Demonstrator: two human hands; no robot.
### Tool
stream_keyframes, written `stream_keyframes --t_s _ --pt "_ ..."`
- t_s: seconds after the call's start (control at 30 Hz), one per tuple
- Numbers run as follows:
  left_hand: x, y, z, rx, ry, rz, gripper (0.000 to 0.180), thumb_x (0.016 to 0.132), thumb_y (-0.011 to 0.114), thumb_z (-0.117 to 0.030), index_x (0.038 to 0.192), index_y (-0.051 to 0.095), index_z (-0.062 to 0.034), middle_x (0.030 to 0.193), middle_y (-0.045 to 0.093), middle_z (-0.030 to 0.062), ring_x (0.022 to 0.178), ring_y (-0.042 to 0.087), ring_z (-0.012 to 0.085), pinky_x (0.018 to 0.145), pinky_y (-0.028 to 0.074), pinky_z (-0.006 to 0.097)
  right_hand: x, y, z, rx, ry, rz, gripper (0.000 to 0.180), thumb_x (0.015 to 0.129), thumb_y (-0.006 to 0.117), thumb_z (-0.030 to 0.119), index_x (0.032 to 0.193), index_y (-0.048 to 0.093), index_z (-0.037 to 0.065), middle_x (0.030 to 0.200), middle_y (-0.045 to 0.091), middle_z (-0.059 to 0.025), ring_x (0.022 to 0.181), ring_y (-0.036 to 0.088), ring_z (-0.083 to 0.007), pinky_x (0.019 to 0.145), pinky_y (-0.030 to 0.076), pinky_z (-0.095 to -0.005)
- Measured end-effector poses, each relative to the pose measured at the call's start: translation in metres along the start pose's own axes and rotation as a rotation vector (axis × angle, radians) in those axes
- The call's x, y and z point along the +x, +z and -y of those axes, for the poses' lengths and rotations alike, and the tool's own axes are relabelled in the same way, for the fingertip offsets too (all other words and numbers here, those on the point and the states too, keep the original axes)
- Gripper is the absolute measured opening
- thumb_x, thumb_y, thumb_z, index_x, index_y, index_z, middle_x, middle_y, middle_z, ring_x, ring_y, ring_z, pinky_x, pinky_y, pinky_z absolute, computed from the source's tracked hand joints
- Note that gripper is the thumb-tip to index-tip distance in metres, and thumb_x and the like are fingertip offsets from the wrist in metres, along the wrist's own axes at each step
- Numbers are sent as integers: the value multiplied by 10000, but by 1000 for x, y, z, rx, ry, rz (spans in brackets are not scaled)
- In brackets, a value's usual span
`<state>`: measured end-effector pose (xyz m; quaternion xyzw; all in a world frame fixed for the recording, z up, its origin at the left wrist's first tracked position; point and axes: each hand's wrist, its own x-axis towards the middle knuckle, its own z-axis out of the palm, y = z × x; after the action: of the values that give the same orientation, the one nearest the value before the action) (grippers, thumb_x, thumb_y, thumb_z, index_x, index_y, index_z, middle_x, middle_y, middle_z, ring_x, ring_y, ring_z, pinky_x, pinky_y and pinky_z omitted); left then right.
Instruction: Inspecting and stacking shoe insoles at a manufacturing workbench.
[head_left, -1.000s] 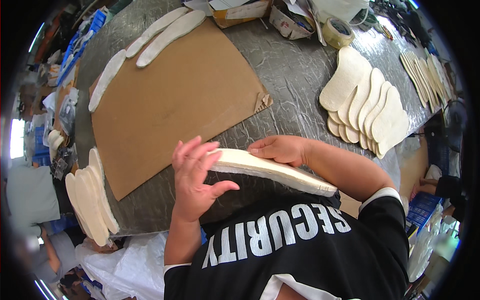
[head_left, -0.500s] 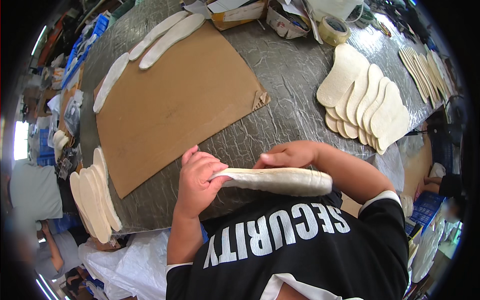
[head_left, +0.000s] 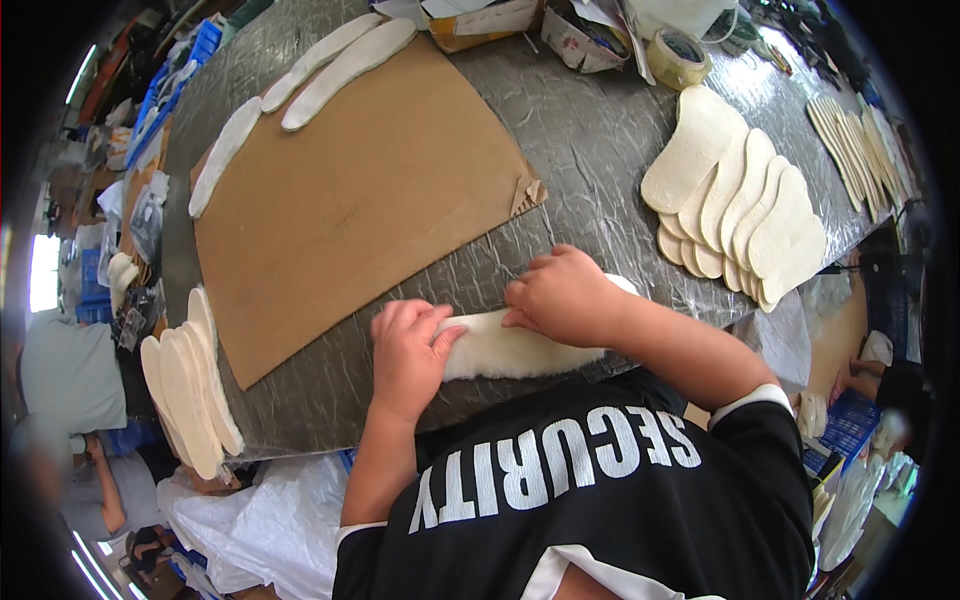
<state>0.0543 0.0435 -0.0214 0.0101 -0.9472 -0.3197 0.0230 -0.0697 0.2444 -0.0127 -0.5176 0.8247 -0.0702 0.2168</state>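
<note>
Since the earlier frame, the fleecy white insole (head_left: 520,352) now lies flat at the table's near edge (head_left: 330,420). Left hand (head_left: 408,352) grips its left end; right hand (head_left: 562,295) presses on top. Risk: uneven pressure skews it over the edge.

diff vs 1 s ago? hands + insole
The left hand, open above the white insole a second ago, came down and closed on its left end. The right hand slid toward the middle, pressing it flat on the table. Cardboard sheet and insole stacks unchanged.
</note>
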Motion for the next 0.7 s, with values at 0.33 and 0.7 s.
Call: stream_keyframes --t_s 0.33,0.7 --pt "-9 28 -4 387 203 275 983 680 707 -545 1452 347 -55 1554 249 98 1435 221 302 1122 161 599 -26 46 12 22 -47 -281 1088 699 471 789 1459 327 25 1532 258 -211 1453 161 -352 1141 99 -572" --pt "-19 34 -8 230 234 96 834 638 802 -312 1327 460 10 1353 482 150 1260 441 318 1081 274 524 -76 43 -32 138 392 -672 598 755 738 285 1251 530 24 1170 573 -180 1082 537 -346 983 366 -494"
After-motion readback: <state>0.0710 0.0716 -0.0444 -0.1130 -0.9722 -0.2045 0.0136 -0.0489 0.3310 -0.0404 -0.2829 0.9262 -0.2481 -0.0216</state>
